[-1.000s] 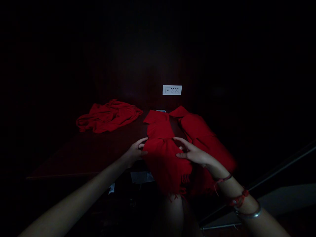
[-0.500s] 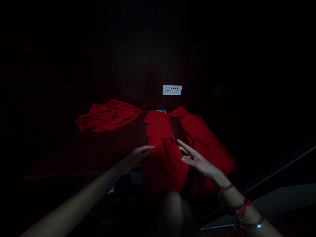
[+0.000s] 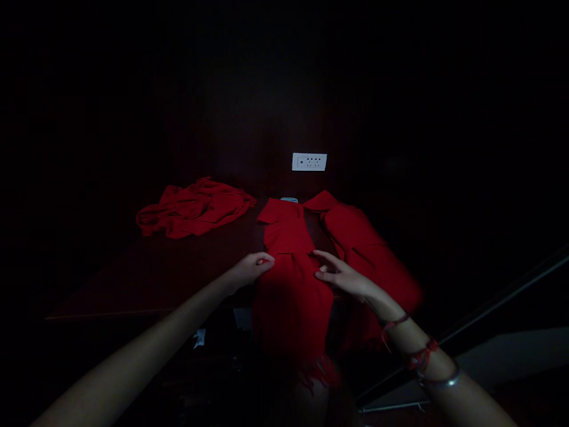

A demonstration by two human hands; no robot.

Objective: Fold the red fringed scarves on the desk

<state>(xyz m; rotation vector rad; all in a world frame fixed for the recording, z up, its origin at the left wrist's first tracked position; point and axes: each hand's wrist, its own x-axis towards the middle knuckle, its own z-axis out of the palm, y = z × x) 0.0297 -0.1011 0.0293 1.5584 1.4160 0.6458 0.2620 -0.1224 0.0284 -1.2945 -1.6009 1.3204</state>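
Note:
A long red fringed scarf (image 3: pixel 293 296) runs down the middle of the table and hangs over its front edge, tassels showing at the lower end. A crosswise fold lies between my hands. At its left edge my left hand (image 3: pixel 249 270) is closed, thumb and fingertips pinching the cloth. My right hand (image 3: pixel 349 277) rests at the right edge of the scarf with index finger and thumb apart, the index tip touching the fold's end. Its other fingers are partly hidden.
A crumpled red cloth (image 3: pixel 195 207) lies at the table's left back. Another red cloth (image 3: pixel 364 243) lies along the right side. A white socket panel (image 3: pixel 309 162) is on the dark wall, above a small pale object (image 3: pixel 288 200). The table's front edge (image 3: pixel 111 314) shows faintly.
My left hand has closed on the scarf's edge, and my right hand has moved slightly left onto the cloth. The fold looks flatter, and the scarf's fringed lower end now shows over the knee.

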